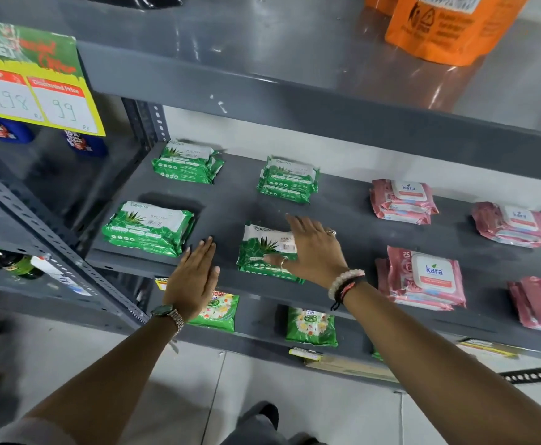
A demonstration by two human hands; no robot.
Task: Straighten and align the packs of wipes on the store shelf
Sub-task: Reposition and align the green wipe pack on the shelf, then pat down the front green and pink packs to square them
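Head camera, looking down at a grey metal store shelf point(343, 213). Your two hands reach over its front edge.

Your right hand point(311, 248) lies flat and spread on the right half of a green pack of wipes point(264, 252) in the front row, near the middle of the shelf; the fingers are extended, pressing rather than gripping. Your left hand point(195, 277) hovers flat and released, holding nothing, in the gap between that pack and the front-left green stack point(148, 228).

Two more green stacks sit behind: a back-left stack point(187, 165) and a back-middle stack point(288, 179). Pink packs fill the right side: a back pink stack point(402, 200), a front pink stack point(423, 277), and two more pink stacks point(516, 224) partly cut off at the right edge.

The packs look soft, light and pillowy in glossy film, so they will likely slide easily on the metal and slip over one another. A flat palm on top, or fingers squeezing the two short ends, should steer them better than a pinch.

Each pack lies flat, label up, its long axis running roughly left to right along the shelf. The pack under your right hand appears turned slightly, its right end nearer you, and the green stacks are not lined up with one another.
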